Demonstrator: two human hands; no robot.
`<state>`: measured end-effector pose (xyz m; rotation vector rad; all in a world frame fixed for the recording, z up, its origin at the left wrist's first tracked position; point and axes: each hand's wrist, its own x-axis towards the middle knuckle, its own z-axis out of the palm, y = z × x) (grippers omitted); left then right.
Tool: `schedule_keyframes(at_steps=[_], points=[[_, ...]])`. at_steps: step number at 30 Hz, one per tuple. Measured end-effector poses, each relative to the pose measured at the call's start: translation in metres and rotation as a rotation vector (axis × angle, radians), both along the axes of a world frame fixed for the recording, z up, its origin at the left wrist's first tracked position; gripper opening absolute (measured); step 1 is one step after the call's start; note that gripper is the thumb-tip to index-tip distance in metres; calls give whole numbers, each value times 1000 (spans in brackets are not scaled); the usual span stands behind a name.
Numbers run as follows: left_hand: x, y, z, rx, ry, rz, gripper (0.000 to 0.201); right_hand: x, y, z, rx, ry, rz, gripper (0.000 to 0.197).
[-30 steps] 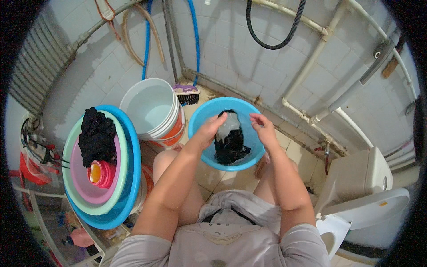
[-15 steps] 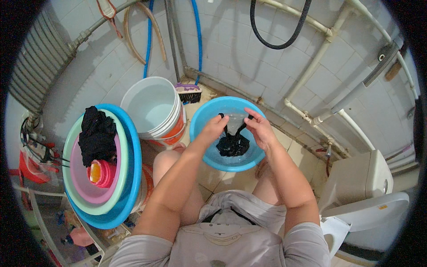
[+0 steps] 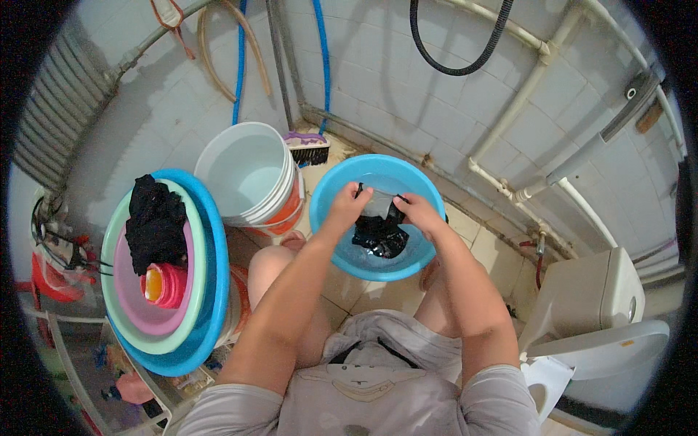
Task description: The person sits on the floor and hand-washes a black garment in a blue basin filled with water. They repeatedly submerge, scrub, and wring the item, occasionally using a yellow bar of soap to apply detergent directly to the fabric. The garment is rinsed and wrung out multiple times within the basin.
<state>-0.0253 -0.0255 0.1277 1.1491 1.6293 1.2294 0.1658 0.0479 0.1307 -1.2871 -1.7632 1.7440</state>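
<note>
A wet black garment (image 3: 382, 238), its exact kind unclear, hangs between my hands inside a blue basin (image 3: 374, 161) that holds water. My left hand (image 3: 347, 208) pinches one upper corner, thumb against fingers. My right hand (image 3: 419, 214) is closed on the opposite corner. Between them a thin, sheer-looking stretch spans the top, while the dark lower part rests in the water, shiny and bunched.
Left of me, black cloth (image 3: 155, 227) and a pink container (image 3: 170, 285) sit in stacked pink, green and blue basins (image 3: 217, 291). A white bucket (image 3: 289, 190) with water stands behind, near a purple brush (image 3: 308, 150). A toilet (image 3: 578, 296) is at right.
My right hand has drawn lower and its spread fingers have closed on the garment's corner. The garment's lower part has shifted slightly in the basin.
</note>
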Motion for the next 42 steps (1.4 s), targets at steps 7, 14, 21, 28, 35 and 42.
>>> schedule_keyframes(at_steps=[7,14,21,28,35,42], points=[[-3,28,-32,-395,211,71,38,-44,33,-71,216,-314,-202,28],[17,19,-107,-439,303,195,40,-62,-3,-90,420,-370,-186,28],[2,29,-107,-606,188,171,50,-60,1,-137,305,-358,-294,29],[11,42,-135,-312,-1282,220,36,-111,-40,-42,414,-276,-142,39],[37,48,-73,-181,-1422,397,33,-85,-19,-3,489,-294,-190,35],[18,38,30,-82,-1038,76,32,-25,7,-119,155,-319,-173,60]])
